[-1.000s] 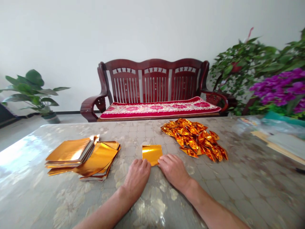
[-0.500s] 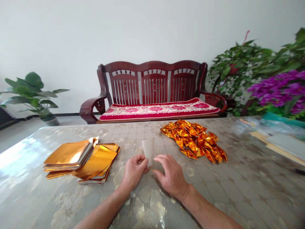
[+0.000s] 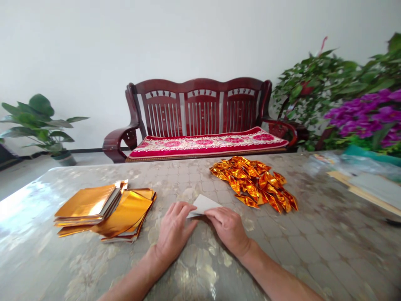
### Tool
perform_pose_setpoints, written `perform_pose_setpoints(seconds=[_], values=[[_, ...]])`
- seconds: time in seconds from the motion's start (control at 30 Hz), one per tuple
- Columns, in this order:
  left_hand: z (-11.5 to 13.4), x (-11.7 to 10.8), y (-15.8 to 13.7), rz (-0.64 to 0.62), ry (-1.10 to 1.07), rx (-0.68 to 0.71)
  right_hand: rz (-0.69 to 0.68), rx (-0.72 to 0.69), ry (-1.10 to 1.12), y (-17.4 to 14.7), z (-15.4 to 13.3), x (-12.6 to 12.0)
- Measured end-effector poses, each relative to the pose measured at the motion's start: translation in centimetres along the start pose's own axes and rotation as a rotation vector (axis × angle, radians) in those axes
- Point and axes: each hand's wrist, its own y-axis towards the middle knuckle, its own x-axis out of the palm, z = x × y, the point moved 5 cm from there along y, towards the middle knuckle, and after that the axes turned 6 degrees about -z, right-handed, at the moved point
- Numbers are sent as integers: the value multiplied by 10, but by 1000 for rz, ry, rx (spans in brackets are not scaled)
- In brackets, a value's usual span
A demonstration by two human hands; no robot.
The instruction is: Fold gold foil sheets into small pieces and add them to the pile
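Observation:
A small sheet of paper (image 3: pixel 205 203), its pale grey side up and one corner pointing away from me, is between my hands just above or on the table. My right hand (image 3: pixel 230 228) pinches its right side, with the fingers closed. At the left corner, the fingertips of my left hand (image 3: pixel 177 225) touch the sheet, while the thumb stands apart below. To the left lies a stack of gold foil paper (image 3: pixel 86 201), with more loose gold sheets (image 3: pixel 127 213) fanned beside it. A heap of folded orange-gold foil pieces (image 3: pixel 253 182) lies beyond my right hand.
The table (image 3: pixel 94 271) has a shiny, floral-patterned cover. At its right side are plastic wrapping (image 3: pixel 326 163) and flat boards or papers (image 3: pixel 369 188). A red wooden bench (image 3: pixel 202 113) stands behind the table, with potted plants (image 3: pixel 40 121) and purple flowers (image 3: pixel 363 113) on either side.
The paper has turned from upright and narrow to lying diagonally. My right hand has closed on its right side, and the left thumb has moved away from the fingers.

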Motion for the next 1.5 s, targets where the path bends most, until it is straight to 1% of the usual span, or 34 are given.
perform_pose_setpoints(seconds=[0.07,0.17,0.23,0.3,0.4,0.5,0.6,0.9,1.07,1.17,1.27,1.5], values=[[2,-1,2,-41,136,83,-10,86,58,-1,7,2],[1,5,5,-158,260,126,-37,191,118,-1,14,6],[-1,8,7,-205,326,137,-60,236,121,-2,16,7],[-1,11,7,-225,388,143,-99,252,65,-2,17,7],[-1,14,4,-248,440,148,-191,197,-75,0,14,6],[-3,17,2,-284,414,129,-279,119,-166,2,9,7],[-6,17,2,-299,335,87,-330,99,-213,3,8,7],[-10,10,2,-274,221,-78,-385,129,-277,4,10,10],[-16,11,6,-299,192,-197,-392,173,-281,6,13,12],[-17,10,7,-316,197,-243,-391,197,-291,8,14,13],[-16,9,7,-313,218,-255,-399,214,-311,10,13,14],[-10,12,7,-314,307,-193,-396,215,-336,11,13,16]])
